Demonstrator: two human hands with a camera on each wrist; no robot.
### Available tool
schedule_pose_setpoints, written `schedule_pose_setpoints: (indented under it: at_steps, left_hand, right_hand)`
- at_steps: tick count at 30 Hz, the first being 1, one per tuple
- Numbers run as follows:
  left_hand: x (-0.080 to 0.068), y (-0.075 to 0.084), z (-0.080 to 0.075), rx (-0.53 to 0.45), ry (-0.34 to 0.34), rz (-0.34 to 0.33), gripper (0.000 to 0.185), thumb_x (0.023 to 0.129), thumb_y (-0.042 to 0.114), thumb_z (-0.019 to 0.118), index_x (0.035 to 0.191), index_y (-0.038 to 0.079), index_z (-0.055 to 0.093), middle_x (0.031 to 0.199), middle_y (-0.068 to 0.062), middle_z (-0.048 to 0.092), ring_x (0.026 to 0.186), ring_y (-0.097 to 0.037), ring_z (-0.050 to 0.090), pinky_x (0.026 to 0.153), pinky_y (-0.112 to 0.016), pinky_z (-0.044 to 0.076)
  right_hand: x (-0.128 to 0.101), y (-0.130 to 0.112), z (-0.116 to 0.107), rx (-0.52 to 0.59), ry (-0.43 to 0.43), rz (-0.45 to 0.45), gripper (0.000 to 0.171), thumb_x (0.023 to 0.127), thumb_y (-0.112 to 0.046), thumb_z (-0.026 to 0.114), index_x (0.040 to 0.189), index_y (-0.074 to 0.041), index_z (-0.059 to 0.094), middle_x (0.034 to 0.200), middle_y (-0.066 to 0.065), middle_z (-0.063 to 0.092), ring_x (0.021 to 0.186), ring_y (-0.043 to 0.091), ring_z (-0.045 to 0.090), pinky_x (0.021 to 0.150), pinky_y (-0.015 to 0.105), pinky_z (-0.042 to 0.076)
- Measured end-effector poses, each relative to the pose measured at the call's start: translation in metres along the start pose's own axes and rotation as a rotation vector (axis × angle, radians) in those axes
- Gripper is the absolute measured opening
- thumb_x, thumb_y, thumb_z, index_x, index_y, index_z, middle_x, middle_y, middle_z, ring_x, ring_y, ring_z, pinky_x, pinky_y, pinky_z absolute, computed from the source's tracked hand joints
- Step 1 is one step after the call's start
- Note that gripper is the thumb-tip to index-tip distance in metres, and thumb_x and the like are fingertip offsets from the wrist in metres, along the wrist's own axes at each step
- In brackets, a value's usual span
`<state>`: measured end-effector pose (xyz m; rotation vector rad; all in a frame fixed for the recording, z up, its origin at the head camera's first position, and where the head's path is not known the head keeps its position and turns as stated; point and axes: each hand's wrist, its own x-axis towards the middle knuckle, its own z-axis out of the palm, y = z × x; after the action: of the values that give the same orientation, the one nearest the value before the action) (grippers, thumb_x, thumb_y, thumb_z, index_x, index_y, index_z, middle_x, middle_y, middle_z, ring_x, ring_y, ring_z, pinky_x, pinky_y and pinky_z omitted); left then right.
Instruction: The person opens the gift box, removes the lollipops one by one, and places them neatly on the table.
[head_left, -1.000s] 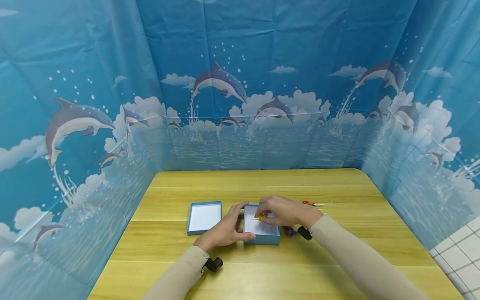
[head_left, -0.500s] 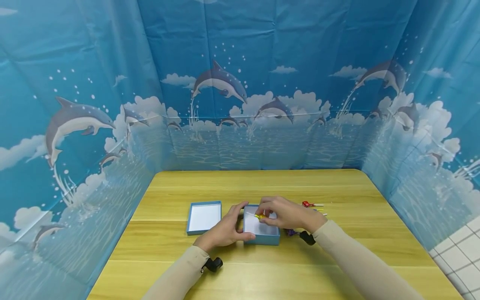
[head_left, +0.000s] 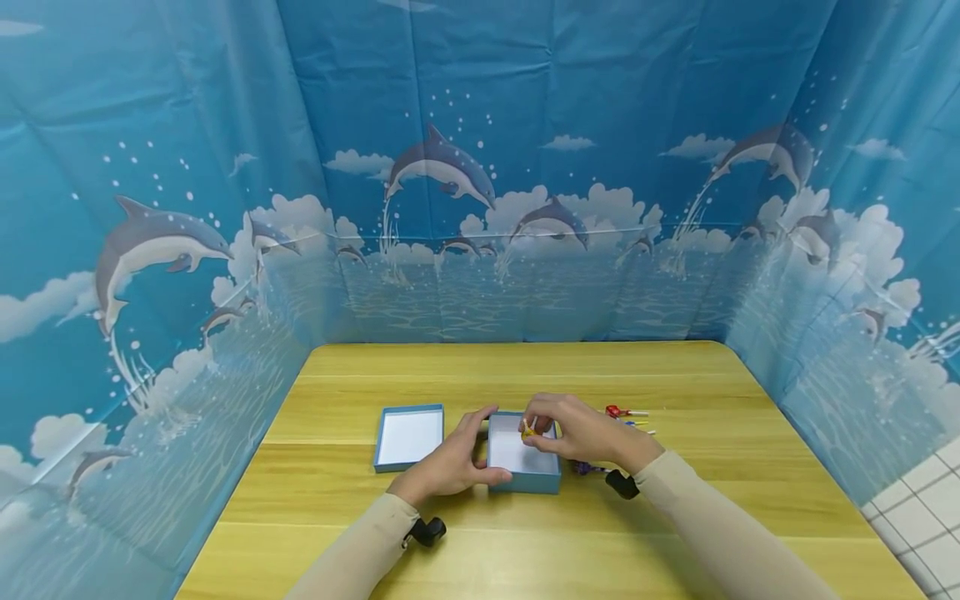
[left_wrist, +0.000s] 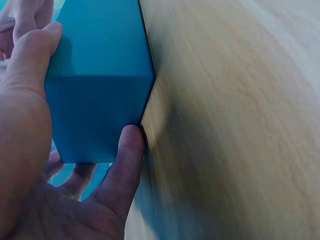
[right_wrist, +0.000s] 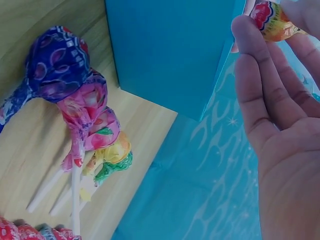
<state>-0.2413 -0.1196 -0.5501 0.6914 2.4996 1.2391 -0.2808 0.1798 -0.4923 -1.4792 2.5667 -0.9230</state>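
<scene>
An uncovered blue box (head_left: 523, 482) with a white inside stands on the table. My left hand (head_left: 450, 467) grips its left end, thumb on the front wall and other fingers reaching to the far corner. Over the box's opening, my right hand (head_left: 573, 429) pinches a lollipop (right_wrist: 274, 21) in a yellow and red wrapper between thumb and fingertips. Right of the box lie more lollipops: a dark blue-purple one (right_wrist: 57, 65), pink ones (right_wrist: 100, 125) and a yellow-green one (right_wrist: 115, 155). Red-wrapped ones (right_wrist: 30, 232) show at the lower edge of the right wrist view.
A blue lid (head_left: 409, 438), white inside, lies left of the box with its hollow side up. A red lollipop (head_left: 617, 412) lies beyond my right wrist on the wooden table (head_left: 480, 367). Dolphin-print curtains (head_left: 465, 208) enclose the table's back and sides.
My right hand has drawn slightly right, and the yellow lollipop has turned within its fingers. More of the lollipops beside the box now show. The left hand stays on the box.
</scene>
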Motion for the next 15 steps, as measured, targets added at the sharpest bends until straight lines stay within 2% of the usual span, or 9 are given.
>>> schedule_pose_setpoints:
  at_steps: [5, 9, 11, 15]
  left_hand:
    - [0.0, 0.001, 0.0, 0.006, 0.002, 0.004, 0.114, 0.105, 0.049, 0.09, 0.188, 0.017, 0.019, 0.186, -0.021, 0.032, 0.138, -0.027, 0.062, 0.1, -0.029, 0.064]
    - [0.0, 0.002, 0.0, 0.017, 0.001, 0.002, 0.114, 0.105, 0.051, 0.089, 0.188, 0.018, 0.019, 0.186, -0.021, 0.032, 0.139, -0.027, 0.062, 0.101, -0.03, 0.064]
    - [0.0, 0.002, 0.0, 0.018, 0.0, 0.0, 0.114, 0.105, 0.052, 0.089, 0.188, 0.019, 0.018, 0.187, -0.021, 0.032, 0.139, -0.028, 0.063, 0.102, -0.031, 0.064]
    - [0.0, 0.001, 0.0, 0.02, 0.003, 0.004, 0.115, 0.104, 0.052, 0.09, 0.188, 0.018, 0.019, 0.187, -0.022, 0.031, 0.144, -0.029, 0.061, 0.104, -0.033, 0.064]
  right_hand:
    - [-0.004, 0.0, -0.001, 0.022, 0.019, -0.001, 0.012, 0.113, -0.018, 0.081, 0.124, -0.014, 0.08, 0.117, -0.003, 0.083, 0.103, 0.008, 0.082, 0.092, 0.039, 0.074]
    - [-0.007, 0.0, -0.003, 0.023, 0.04, -0.014, 0.018, 0.114, -0.017, 0.08, 0.131, -0.012, 0.082, 0.122, 0.004, 0.085, 0.101, 0.006, 0.079, 0.085, 0.045, 0.074]
    - [-0.01, -0.001, -0.004, 0.014, 0.055, -0.018, 0.022, 0.114, -0.017, 0.08, 0.135, -0.013, 0.082, 0.126, 0.008, 0.085, 0.098, 0.005, 0.076, 0.08, 0.047, 0.072]
    - [-0.015, -0.004, -0.006, -0.013, 0.092, -0.009, 0.022, 0.113, -0.018, 0.081, 0.135, -0.02, 0.084, 0.129, 0.005, 0.084, 0.099, 0.004, 0.073, 0.079, 0.046, 0.071]
